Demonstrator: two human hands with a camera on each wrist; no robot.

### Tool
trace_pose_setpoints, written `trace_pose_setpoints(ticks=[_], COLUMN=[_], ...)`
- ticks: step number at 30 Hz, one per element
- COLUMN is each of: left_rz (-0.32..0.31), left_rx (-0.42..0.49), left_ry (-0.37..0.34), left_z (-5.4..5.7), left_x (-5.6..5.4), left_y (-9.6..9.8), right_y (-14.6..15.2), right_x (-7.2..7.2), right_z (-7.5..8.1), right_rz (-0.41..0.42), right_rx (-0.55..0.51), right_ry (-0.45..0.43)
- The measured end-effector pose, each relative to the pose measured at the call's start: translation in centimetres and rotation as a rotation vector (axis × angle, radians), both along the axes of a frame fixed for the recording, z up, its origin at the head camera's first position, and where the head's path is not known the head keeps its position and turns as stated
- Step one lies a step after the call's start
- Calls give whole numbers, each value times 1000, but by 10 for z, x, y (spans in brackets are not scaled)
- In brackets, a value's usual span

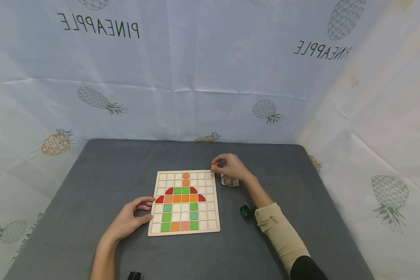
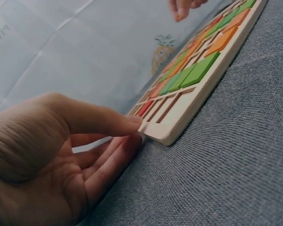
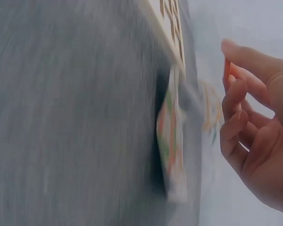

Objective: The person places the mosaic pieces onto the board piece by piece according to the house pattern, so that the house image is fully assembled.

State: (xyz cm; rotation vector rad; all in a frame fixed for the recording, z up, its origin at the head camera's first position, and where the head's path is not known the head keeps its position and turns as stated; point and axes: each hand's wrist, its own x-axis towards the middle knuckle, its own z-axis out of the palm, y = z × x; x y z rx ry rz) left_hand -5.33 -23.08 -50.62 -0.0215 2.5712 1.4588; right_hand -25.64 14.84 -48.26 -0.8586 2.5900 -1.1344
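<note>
A square wooden grid board (image 1: pixel 210 217) lies on the table, its cells partly filled with green, orange, salmon and red pieces in a symmetric pattern. My left hand (image 1: pixel 126 221) is at the board's left edge, thumb and fingertips touching its side near a corner, as the left wrist view shows. Between thumb and index finger, my right hand (image 1: pixel 232 168) pinches a small thin orange piece (image 3: pixel 227 68), raised near the board's far right corner. Its other fingers are loosely bent. A card (image 1: pixel 230 181) printed with a coloured pattern lies just below that hand, right of the board.
The table (image 1: pixel 91 186) has a dark grey cloth top. A small black object (image 1: pixel 245 211) is near the right forearm, and another dark object (image 1: pixel 134 275) is at the near edge of view. White curtains (image 1: pixel 210 58) with pineapple prints hang behind and at both sides.
</note>
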Motion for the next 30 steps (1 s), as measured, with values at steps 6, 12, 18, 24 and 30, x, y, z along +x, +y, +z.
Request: trace_pose_setpoints(ticks=[6, 12, 18, 24, 30], left_rz=[-29, -40, -51, -54, -94], left_rx=[8, 10, 15, 12, -9], left_ry=[5, 0, -14, -18, -10], left_z=[2, 3, 3, 5, 10], left_x=[-1, 1, 2, 0, -6], left_y=[-1, 0, 0, 0, -1], right_y=[-33, -59, -70, -72, -65], right_x=[2, 6, 12, 13, 11], right_z=[-3, -10, -12, -12, -10], right_rz=[68, 101, 90, 88, 73], right_rx=[33, 123, 166, 131, 122], right_ry=[7, -1, -7, -26, -32])
